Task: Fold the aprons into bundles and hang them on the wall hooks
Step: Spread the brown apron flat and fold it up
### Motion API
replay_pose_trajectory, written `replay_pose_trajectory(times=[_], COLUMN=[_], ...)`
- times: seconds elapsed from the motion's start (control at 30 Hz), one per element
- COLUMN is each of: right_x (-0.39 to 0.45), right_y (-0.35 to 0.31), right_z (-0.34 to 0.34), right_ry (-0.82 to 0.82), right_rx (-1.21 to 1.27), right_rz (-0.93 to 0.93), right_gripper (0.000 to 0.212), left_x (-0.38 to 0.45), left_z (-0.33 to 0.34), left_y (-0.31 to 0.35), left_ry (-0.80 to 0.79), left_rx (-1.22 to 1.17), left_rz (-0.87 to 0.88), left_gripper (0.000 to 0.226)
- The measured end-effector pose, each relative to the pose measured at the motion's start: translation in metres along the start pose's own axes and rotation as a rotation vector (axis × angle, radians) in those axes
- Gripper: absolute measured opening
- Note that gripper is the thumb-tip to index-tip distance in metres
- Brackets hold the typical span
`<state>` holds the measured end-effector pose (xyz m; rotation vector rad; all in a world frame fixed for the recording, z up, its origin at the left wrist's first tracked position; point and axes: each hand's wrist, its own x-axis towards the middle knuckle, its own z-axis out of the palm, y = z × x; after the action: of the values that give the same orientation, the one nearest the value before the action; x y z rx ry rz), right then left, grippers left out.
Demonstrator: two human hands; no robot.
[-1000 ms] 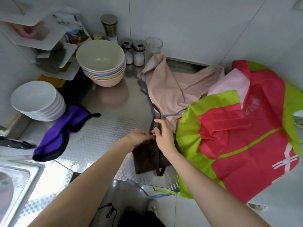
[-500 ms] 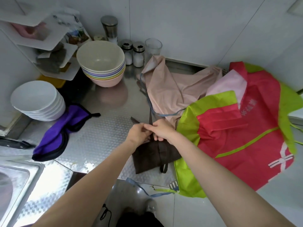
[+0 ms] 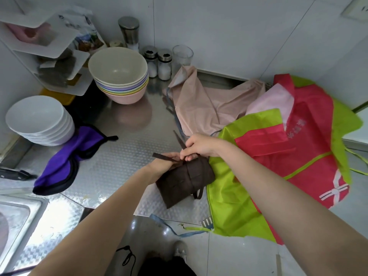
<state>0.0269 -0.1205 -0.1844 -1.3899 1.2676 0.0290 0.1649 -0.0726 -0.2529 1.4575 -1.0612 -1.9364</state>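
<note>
A dark brown apron (image 3: 185, 181) lies folded into a small bundle near the steel counter's front edge, a strap wound around it. My left hand (image 3: 168, 160) pinches one brown strap end at the bundle's top. My right hand (image 3: 201, 145) grips the other strap end just above it. A beige apron (image 3: 201, 104) lies crumpled behind. A red and lime-green apron (image 3: 288, 160) is spread to the right, hanging over the edge. A purple apron (image 3: 67, 162) lies bunched at the left. No wall hooks are in view.
Stacked pastel bowls (image 3: 119, 74) and white bowls (image 3: 37, 120) stand at the back left. Shakers (image 3: 158, 63) and a glass (image 3: 182, 58) line the wall. A sink (image 3: 18, 222) is at the lower left, a knife handle (image 3: 14, 174) beside it.
The brown bundle has turned and now has the strap wrapped around it. Both hands have come together at its top, each pulling a strap end.
</note>
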Motion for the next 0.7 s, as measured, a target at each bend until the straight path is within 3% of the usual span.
replay_pose_trajectory(times=[0.13,0.23,0.3,0.37,0.43,0.53,0.7], right_x=[-0.002,0.003,0.002,0.001,0.001,0.004,-0.004], right_y=[-0.025,-0.027,-0.025,-0.019,-0.011,0.002,0.003], right_z=[0.0,0.012,0.016,0.015,0.014,0.018,0.017], right_ry=[0.028,0.06,0.022,0.06,0.119,0.158,0.215], right_rx=[-0.893,-1.148,-1.208,-1.105,-0.982,-1.039,-0.908], right_rz=[-0.137,-0.263,-0.326,-0.341,-0.339,-0.389,-0.458], right_gripper=[0.007,0.021,0.02,0.011,0.028,0.013,0.024], left_x=[0.005,0.008,0.007,0.006,0.007,0.006,0.006], left_z=[0.001,0.002,0.004,0.005,0.005,0.002,-0.002], left_y=[0.008,0.012,0.015,0.018,0.02,0.022,0.024], left_ry=[-0.018,0.025,0.022,0.018,0.03,0.074,0.122], left_rx=[-0.07,0.004,0.037,0.035,-0.019,-0.176,-0.247], left_rz=[-0.095,-0.135,-0.157,-0.163,-0.19,-0.238,-0.255], left_gripper=[0.027,0.034,0.037,0.039,0.039,0.03,0.026])
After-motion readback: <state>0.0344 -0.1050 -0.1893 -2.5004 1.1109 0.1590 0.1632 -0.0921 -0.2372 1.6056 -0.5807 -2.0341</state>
